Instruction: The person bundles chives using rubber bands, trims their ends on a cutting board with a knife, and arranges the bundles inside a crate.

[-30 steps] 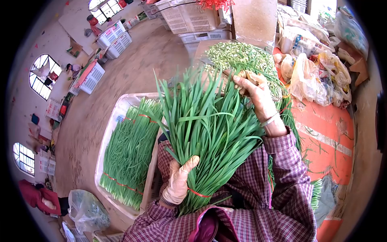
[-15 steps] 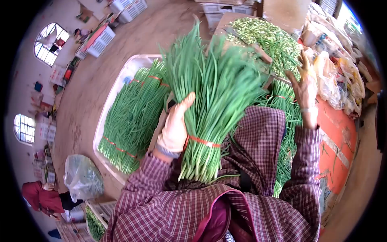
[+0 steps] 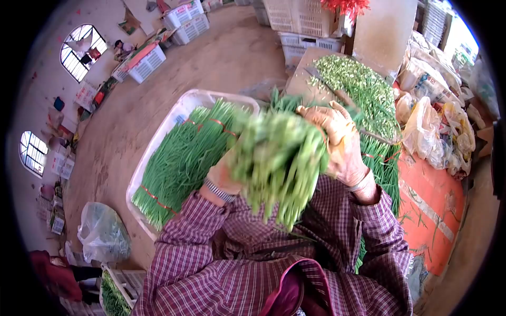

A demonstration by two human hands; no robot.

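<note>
Bundle of green chives blurred at frame centre, cut ends toward camera, held between both hands. Left hand, gloved, mostly hidden behind bundle; finger state can't tell. Right hand fingers curled over bundle's upper right. White tray of tied chives at left.

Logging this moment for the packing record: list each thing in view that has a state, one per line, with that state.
Bundle of garlic chives: lifted, cut ends toward the camera, blurred.
Left hand: gloved, gripping the bundle's left side.
Right hand: bare, fingers curled over the bundle's top.
White tray: filled with tied chive bundles lying flat.
Plastic bag: on the floor, bunched, holding greens.
Chopped greens: heaped on a board.
</note>
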